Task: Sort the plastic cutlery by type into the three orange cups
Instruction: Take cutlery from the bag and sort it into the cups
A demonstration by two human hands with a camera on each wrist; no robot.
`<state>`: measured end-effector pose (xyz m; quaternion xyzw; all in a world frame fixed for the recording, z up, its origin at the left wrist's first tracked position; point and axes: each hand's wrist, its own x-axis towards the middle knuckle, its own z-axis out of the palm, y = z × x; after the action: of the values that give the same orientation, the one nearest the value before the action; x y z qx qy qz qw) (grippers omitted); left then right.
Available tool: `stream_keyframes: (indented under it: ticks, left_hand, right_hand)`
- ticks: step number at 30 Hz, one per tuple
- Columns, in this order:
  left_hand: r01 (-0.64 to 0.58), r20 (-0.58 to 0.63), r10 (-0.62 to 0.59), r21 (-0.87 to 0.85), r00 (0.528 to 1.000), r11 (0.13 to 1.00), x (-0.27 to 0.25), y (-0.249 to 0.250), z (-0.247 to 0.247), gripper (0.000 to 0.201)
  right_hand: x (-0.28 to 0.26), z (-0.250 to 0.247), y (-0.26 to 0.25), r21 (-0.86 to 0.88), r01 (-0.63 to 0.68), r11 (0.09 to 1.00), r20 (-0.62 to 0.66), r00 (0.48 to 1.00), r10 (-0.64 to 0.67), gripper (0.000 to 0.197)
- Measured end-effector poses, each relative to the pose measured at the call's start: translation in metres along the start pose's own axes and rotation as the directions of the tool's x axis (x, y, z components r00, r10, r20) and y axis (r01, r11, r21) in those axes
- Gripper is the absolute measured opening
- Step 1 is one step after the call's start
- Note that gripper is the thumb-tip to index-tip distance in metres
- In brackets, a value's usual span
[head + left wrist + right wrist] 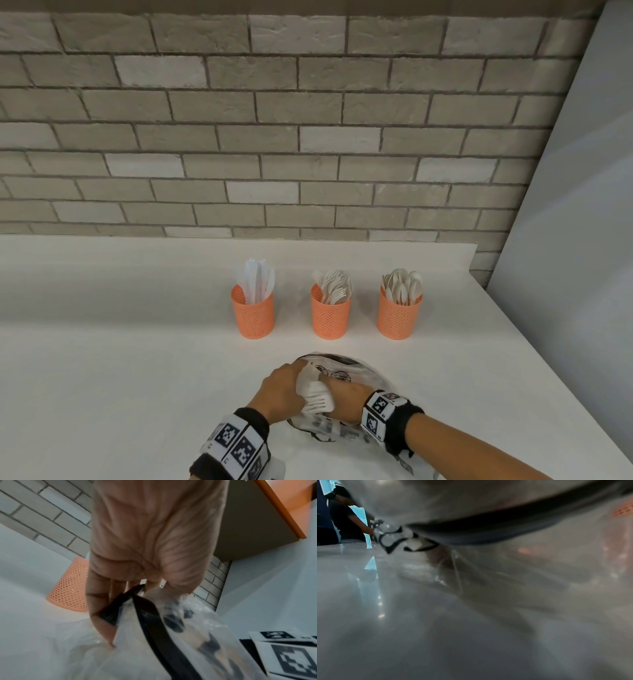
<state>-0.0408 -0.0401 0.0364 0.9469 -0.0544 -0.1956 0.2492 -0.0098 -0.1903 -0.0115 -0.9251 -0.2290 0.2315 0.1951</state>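
Three orange mesh cups stand in a row on the white counter: the left cup holds knives, the middle cup forks, the right cup spoons. In front of them lies a clear plastic bag with a black rim. My left hand grips that rim, and its fingers curl around the black band of the bag. My right hand reaches into the bag's mouth and holds a bunch of white forks, tines toward me. The right wrist view is blurred by plastic.
A grey brick wall runs behind the cups. A pale panel bounds the right side, where the counter edge slants toward me. One orange cup shows beyond my left hand. A person stands far off in the right wrist view.
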Motion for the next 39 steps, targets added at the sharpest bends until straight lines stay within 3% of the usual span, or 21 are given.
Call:
stream_keyframes:
  ticks: [6,9,11,15,20,23,26,27,31,33,35,37,39]
  left_hand:
    - [-0.037,-0.022,0.033,-0.216,0.999,0.976,0.003,0.001,0.003,0.064]
    - [-0.035,-0.096,0.009,-0.274,0.995,0.961,0.004,0.002,0.007,0.062]
    - [0.01,-0.156,-0.049,-0.24,0.987,0.971,0.005,0.001,0.009,0.062]
    - [0.082,-0.236,-0.094,-0.061,0.967,0.995,0.003,0.0,0.007,0.058]
    - [0.117,-0.37,-0.05,0.16,0.928,0.98,0.002,-0.003,0.002,0.046]
    - [0.201,-0.479,-0.066,0.236,0.875,0.951,0.003,-0.007,-0.006,0.04]
    - [0.237,-0.594,-0.051,0.239,0.803,0.942,0.008,-0.005,-0.01,0.045]
    - [0.231,-0.586,-0.042,0.251,0.809,0.94,0.008,-0.005,-0.011,0.049]
    - [0.075,-0.359,0.043,0.31,0.932,0.948,0.002,-0.01,-0.006,0.057]
    - [0.014,-0.34,0.081,0.269,0.937,0.963,-0.005,-0.011,-0.006,0.048]
    - [0.024,-0.387,0.073,0.241,0.919,0.97,-0.004,-0.012,-0.01,0.042]
    - [0.08,-0.416,-0.005,0.164,0.909,0.983,0.006,-0.015,-0.018,0.043]
    - [0.183,-0.362,-0.135,0.104,0.923,0.978,0.014,-0.018,-0.025,0.044]
  right_hand:
    - [-0.003,-0.002,-0.002,-0.059,-0.008,0.998,-0.085,0.996,0.003,0.04]
    - [-0.007,-0.002,-0.003,-0.059,-0.022,0.998,-0.111,0.994,0.015,0.032]
    - [-0.01,-0.004,-0.008,-0.005,-0.016,1.0,-0.104,0.994,0.015,0.026]
    - [0.0,0.001,0.005,-0.002,0.003,1.0,-0.152,0.988,-0.003,0.032]
    - [-0.013,-0.018,-0.005,-0.048,-0.024,0.999,-0.036,0.999,0.023,0.049]
    - [-0.02,-0.033,-0.015,-0.013,0.009,1.0,0.045,0.999,-0.009,0.044]
    - [-0.017,-0.032,-0.016,0.016,-0.082,0.997,-0.02,0.996,0.082,0.044]
    - [-0.014,-0.031,-0.014,-0.004,-0.1,0.995,-0.028,0.995,0.1,0.045]
    - [-0.01,-0.029,0.009,-0.06,-0.187,0.981,0.008,0.982,0.187,0.043]
    - [-0.011,-0.032,0.013,-0.069,-0.176,0.982,0.045,0.983,0.18,0.043]
    - [-0.012,-0.034,0.005,0.011,-0.074,0.997,0.111,0.991,0.073,0.042]
    - [-0.013,-0.034,-0.005,0.054,-0.045,0.998,0.126,0.991,0.038,0.045]
    - [-0.016,-0.038,-0.014,0.02,-0.055,0.998,0.069,0.996,0.053,0.04]
